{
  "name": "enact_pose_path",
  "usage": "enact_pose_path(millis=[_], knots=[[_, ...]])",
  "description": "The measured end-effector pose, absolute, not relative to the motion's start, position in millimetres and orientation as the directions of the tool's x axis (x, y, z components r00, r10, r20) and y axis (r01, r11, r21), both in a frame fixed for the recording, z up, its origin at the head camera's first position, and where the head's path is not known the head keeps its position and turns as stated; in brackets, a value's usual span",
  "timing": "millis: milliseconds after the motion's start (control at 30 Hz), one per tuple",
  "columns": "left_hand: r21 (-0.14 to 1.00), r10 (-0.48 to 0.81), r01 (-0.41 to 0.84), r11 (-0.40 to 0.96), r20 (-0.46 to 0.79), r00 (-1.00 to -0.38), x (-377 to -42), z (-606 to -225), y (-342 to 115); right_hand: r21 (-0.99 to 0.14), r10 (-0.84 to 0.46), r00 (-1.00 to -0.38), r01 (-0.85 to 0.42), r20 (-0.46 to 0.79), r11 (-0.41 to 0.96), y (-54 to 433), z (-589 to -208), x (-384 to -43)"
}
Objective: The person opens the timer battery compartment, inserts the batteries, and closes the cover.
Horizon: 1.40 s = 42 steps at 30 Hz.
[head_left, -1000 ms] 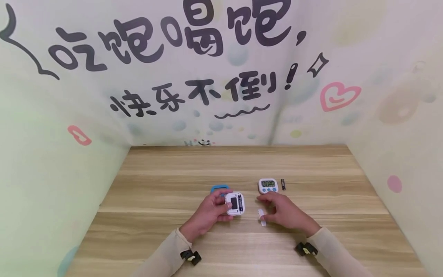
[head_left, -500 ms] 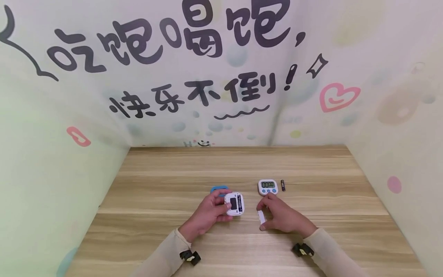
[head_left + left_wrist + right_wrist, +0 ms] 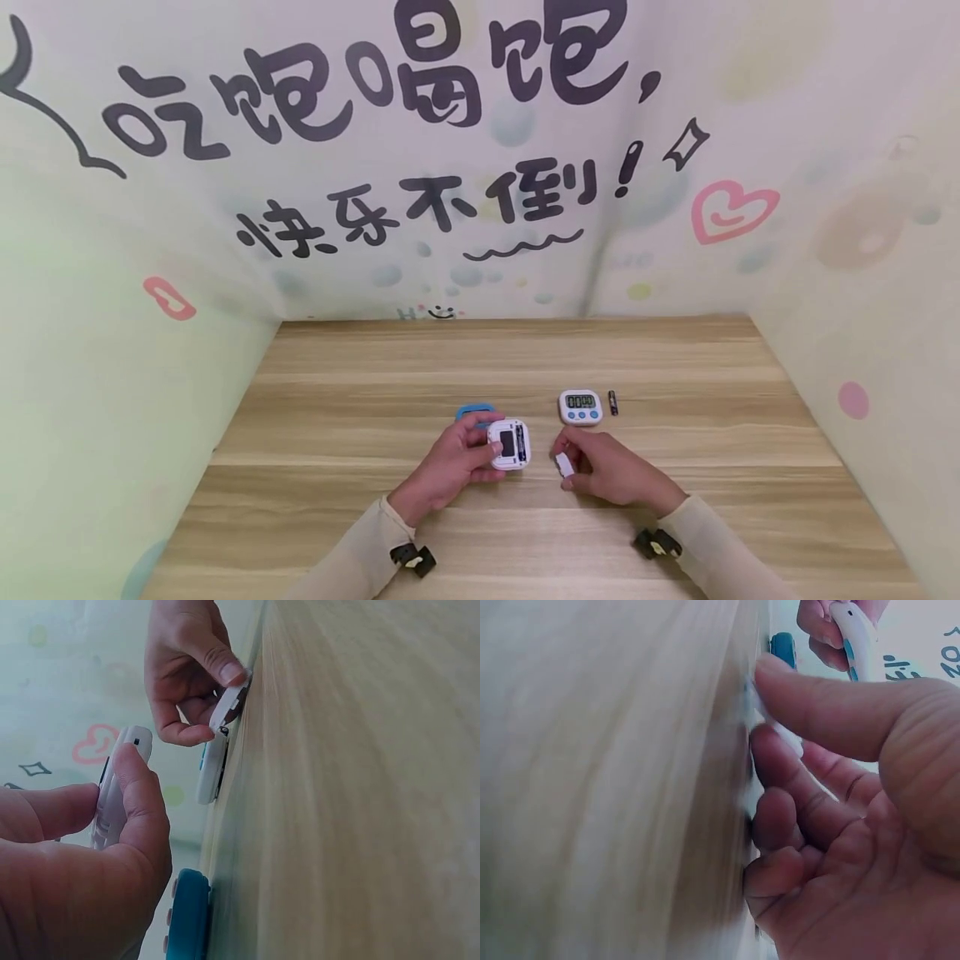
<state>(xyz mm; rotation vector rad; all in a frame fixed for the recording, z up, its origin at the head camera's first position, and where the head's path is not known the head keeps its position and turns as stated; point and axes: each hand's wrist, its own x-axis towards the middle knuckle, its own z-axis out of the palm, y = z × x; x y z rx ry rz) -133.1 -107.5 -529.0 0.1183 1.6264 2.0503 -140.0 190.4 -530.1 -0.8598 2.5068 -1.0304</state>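
Observation:
My left hand (image 3: 450,458) grips a white digital timer (image 3: 522,460), its back turned up and the thumb across it. A dark battery (image 3: 520,443) lies in the timer's uncovered battery slot. To the right, my right hand (image 3: 617,468) pinches a small white battery cover (image 3: 564,464) between thumb and fingers, low over the table. In the left wrist view the cover (image 3: 228,703) stands tilted, with small tabs along one edge. The right wrist view shows it mostly hidden behind the thumb and fingers.
A second white timer (image 3: 581,407) with blue buttons lies face up beyond my right hand, its display lit. Beside it is a loose battery (image 3: 613,403). A blue timer (image 3: 474,411) lies partly behind my left hand. Walls border the wooden table (image 3: 360,358).
My right hand has picked the white battery cover up from the table and tilted it, drawing slightly away from the second timer. The left hand keeps holding its timer in place.

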Motion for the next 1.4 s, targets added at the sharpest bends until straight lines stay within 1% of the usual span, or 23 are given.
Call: enact_pose_path(millis=[67,300,433,600,767,933,1100,1400], knots=[[0.929,0.441,-0.339,-0.148,-0.245,-0.864,-132.7,-529.1,-107.5,-0.717,-0.626,-0.779,-0.418,-0.033,0.558,192.3,-530.1,-139.7],[0.925,0.447,-0.351,-0.145,-0.255,-0.857,-132.3,-529.6,-106.2,-0.74,-0.575,-0.817,-0.366,-0.035,0.564,201.4,-525.7,-142.5],[0.924,0.449,-0.355,-0.145,-0.259,-0.855,-132.7,-528.6,-106.0,-0.765,-0.561,-0.828,-0.368,0.011,0.528,202.8,-523.4,-146.3],[0.923,0.448,-0.357,-0.144,-0.261,-0.855,-133.9,-526.4,-105.3,-0.784,-0.511,-0.857,-0.362,0.068,0.504,198.3,-517.3,-150.8],[0.922,0.448,-0.36,-0.144,-0.263,-0.855,-134.3,-525.4,-104.1,-0.799,-0.46,-0.884,-0.34,0.09,0.497,193.0,-509.4,-152.9],[0.92,0.452,-0.361,-0.153,-0.26,-0.854,-134.2,-526.2,-102.5,-0.822,-0.444,-0.888,-0.339,0.119,0.457,187.6,-507.8,-153.9],[0.919,0.454,-0.362,-0.156,-0.259,-0.852,-133.9,-526.8,-101.7,-0.861,-0.438,-0.893,-0.301,0.103,0.41,179.6,-511.7,-154.5],[0.921,0.467,-0.361,-0.148,-0.257,-0.846,-134.2,-526.7,-99.9,-0.934,-0.448,-0.894,-0.177,0.021,0.311,160.9,-515.6,-152.2]])
